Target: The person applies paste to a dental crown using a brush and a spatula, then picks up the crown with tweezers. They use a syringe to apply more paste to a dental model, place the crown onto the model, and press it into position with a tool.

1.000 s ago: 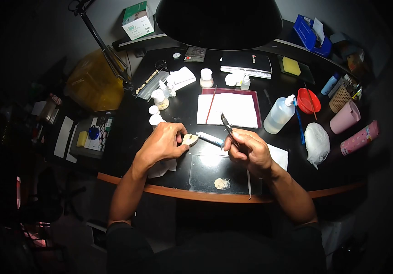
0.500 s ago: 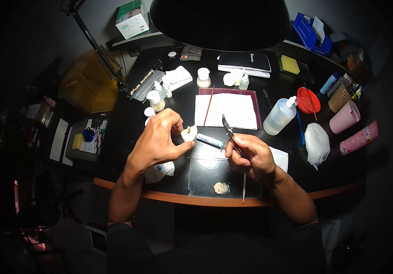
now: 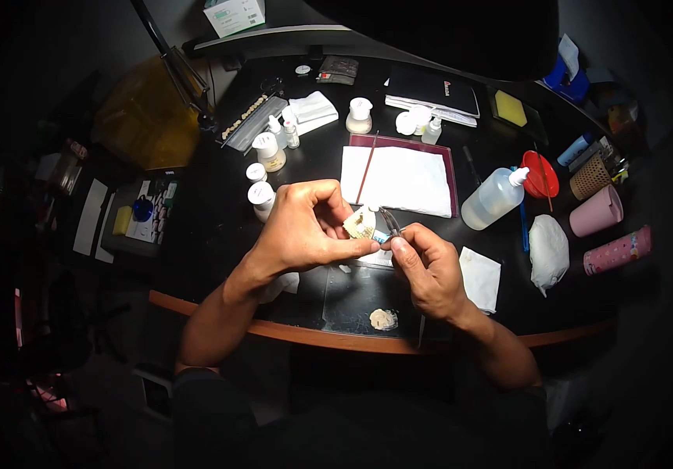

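Note:
My left hand is closed, thumb and fingers pinching a small cream-coloured dental model over the middle of the desk. Dark metal forceps are gripped in my right hand, close beside the model. Their curved tip reaches the model's upper right edge, where a small whitish bit shows. Behind the model and fingers, part of a blue-labelled syringe is visible, mostly hidden.
A white paper towel on a maroon tray carries a thin brush. Jars stand left, a squeeze bottle and red bowl right. A beige paste blob lies near the front edge. The lamp hangs above.
My right hand has brought the forceps in to the model, their tip turning toward it. My left hand has moved slightly right, tilting the model. The view has shifted a little.

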Motion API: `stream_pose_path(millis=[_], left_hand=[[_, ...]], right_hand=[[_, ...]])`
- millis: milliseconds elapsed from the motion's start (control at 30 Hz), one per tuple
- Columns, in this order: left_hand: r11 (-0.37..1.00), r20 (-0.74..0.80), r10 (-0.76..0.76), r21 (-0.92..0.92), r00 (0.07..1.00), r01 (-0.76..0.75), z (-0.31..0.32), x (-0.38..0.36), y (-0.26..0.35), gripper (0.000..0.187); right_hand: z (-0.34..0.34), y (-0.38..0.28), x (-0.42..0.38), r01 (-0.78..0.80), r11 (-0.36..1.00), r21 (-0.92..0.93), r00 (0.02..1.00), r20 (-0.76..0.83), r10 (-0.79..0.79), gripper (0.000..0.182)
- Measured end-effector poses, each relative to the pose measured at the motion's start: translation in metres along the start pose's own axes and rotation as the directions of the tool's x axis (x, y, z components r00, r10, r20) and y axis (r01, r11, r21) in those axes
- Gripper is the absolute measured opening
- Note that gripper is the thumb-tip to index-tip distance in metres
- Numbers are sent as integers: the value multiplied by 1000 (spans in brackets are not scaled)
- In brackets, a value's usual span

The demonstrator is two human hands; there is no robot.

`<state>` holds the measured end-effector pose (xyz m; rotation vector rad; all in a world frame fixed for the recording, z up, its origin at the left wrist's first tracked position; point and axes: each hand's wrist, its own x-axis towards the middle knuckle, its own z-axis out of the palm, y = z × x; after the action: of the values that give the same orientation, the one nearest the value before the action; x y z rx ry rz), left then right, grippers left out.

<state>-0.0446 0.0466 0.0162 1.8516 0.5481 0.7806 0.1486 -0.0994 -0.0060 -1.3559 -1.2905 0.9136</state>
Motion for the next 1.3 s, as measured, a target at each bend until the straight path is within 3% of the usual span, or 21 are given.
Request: stream_pose_path(millis=[100,200,1300], left_hand=[[988,-12,92,128,996,-90,0,-4,1,42],[986,-4,63,154,998,-62,0,-6,7,40],[981,-89,78,183,993,-60,4,-9,4,36]], right_hand=[[5,-1,1,66,990,-126,997,-32,-71,23],[7,-2,3,121,973,-195,991,-29,-129,23],[5,-3,9,108,942,-318,992,-30,-124,28]])
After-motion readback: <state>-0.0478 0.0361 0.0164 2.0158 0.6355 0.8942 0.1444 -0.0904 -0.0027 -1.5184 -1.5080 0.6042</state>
